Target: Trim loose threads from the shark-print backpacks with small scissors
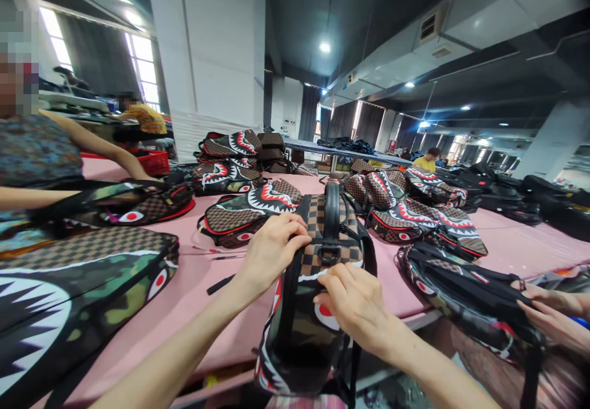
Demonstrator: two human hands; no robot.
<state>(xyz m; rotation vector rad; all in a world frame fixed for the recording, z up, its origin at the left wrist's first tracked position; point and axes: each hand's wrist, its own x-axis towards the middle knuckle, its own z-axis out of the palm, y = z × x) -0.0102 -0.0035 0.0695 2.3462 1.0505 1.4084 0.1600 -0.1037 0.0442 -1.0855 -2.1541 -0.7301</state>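
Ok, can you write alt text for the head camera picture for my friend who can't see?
Someone's left hand and right hand are on a checkered, camouflage backpack at a pink table. Shark-mouth bags lie around it; at right, a co-worker's hands touch another bag.

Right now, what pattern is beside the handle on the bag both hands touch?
Brown-and-black checks beside the handle; best in the head view.

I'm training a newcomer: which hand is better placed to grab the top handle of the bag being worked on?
Probably the left hand: it touches the bag near the handle, while the right hand sits lower, by the red eye.
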